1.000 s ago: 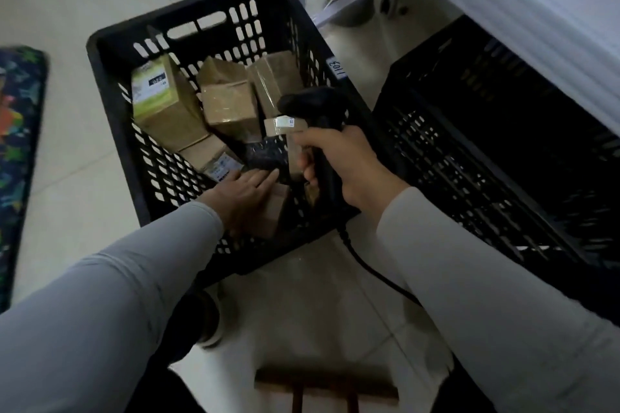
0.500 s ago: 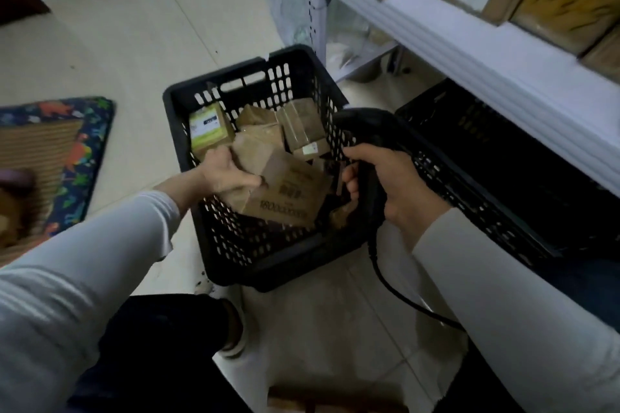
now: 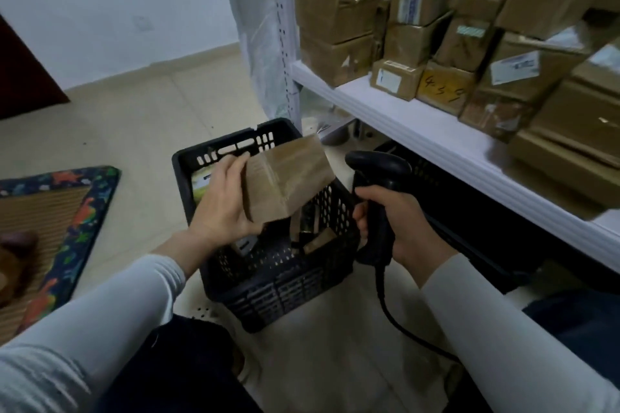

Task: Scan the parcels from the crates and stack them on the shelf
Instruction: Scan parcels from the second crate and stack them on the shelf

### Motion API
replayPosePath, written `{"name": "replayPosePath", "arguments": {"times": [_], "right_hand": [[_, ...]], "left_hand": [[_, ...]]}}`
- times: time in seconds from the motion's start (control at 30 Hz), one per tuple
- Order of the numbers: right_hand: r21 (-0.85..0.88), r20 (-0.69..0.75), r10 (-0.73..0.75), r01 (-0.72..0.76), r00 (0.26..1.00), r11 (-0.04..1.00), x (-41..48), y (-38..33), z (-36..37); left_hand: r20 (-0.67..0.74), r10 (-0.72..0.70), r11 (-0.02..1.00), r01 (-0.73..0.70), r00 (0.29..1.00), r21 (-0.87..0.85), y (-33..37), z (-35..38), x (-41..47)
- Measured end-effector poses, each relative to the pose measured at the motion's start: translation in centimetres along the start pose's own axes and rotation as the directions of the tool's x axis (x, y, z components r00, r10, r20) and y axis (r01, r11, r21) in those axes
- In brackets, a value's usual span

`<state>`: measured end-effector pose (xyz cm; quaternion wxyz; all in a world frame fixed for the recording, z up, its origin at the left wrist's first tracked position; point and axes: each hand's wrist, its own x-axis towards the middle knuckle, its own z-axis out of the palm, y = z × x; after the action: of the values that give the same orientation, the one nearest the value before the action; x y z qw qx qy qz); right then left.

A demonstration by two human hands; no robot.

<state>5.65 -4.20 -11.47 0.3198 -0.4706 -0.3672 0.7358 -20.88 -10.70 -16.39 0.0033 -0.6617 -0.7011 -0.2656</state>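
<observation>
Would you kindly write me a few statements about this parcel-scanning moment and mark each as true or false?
1. The left hand holds a brown parcel above the black crate. True.
2. The right hand holds nothing. False: it grips a black corded scanner.
3. The shelf carries stacked cardboard boxes. True.
4. The crate is empty. False: more parcels lie inside it.
5. The patterned mat lies on the floor to the right of the crate. False: it lies to the crate's left.
</observation>
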Motion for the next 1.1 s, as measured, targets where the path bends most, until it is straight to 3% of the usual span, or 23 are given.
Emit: {"name": "replayPosePath", "arguments": {"times": [0.07, 0.17, 0.27, 0.5, 0.7, 0.9, 1.1], "right_hand": [[0.022, -0.024, -0.004, 0.004, 1.0, 1.0, -0.7, 0.1, -0.9], [0.018, -0.084, 0.003, -0.001, 0.996, 1.0, -1.4, 0.3, -2.2], [-0.006, -0.125, 0.024, -0.025, 0.992, 1.0, -1.9, 0.5, -3.2], [-0.02, -0.15, 0.088, -0.092, 0.985, 0.996, -1.6, 0.8, -4.8], [-0.137, -0.092, 0.111, -0.123, 0.99, 0.983, -1.2, 0.0, -5.3], [0.056, 0.047, 0.235, -0.238, 0.971, 0.97, -1.6, -1.8, -4.0], [0.136, 0.066, 0.181, -0.189, 0.981, 0.972, -2.7, -4.1, -2.1]], "left_hand": [[-0.008, 0.148, 0.983, -0.146, 0.989, 0.11, 1.3, 0.9, -0.4], [0.033, 0.39, 0.876, -0.381, 0.92, 0.294, 3.1, 3.2, -0.9], [0.074, 0.493, 0.779, -0.478, 0.867, 0.406, 4.8, 5.9, -2.1], [0.085, 0.511, 0.762, -0.496, 0.856, 0.417, 5.5, 8.0, -2.2], [0.061, 0.597, 0.705, -0.56, 0.8, 0.435, 3.3, 7.3, -1.1], [0.008, 0.672, 0.648, -0.594, 0.74, 0.477, 1.4, 5.4, 1.1], [-0.006, 0.727, 0.552, -0.578, 0.687, 0.601, 1.7, 4.7, 2.6]]}}
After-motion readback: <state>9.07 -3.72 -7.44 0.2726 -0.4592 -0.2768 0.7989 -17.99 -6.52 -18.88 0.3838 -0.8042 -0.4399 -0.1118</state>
